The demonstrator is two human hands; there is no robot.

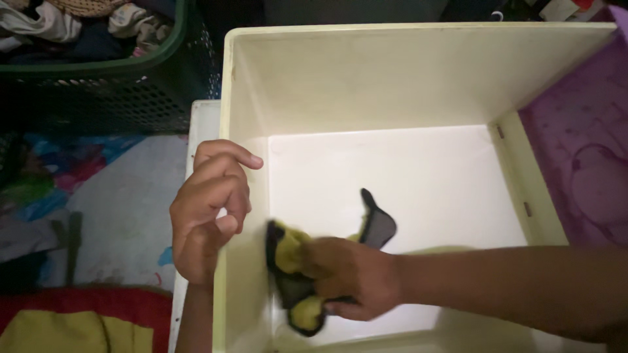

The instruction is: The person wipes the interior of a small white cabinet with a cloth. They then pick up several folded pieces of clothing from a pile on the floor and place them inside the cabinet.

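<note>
— Where was the cloth?
— My right hand (pixel 350 278) had its fingers clamped around the yellow-and-black cloth (pixel 297 274), low inside the cream bin (pixel 392 78), against its left wall.
— And your left hand (pixel 209 209)?
— Fingers curled loosely over the bin's rim, holding nothing.

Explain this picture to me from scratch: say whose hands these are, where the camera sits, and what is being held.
There is no machine here. One camera, worn on a person's head, looks down at that person's two bare hands. The left hand rests on the left rim of a pale cream plastic tub, fingers curled and holding nothing. The right hand reaches inside the tub and grips a yellow and black cloth low against the left wall. Nothing else shows in the tub. Around it: a dark green laundry basket with clothes at upper left, a purple patterned surface on the right, and a red and yellow fabric at lower left.
</note>
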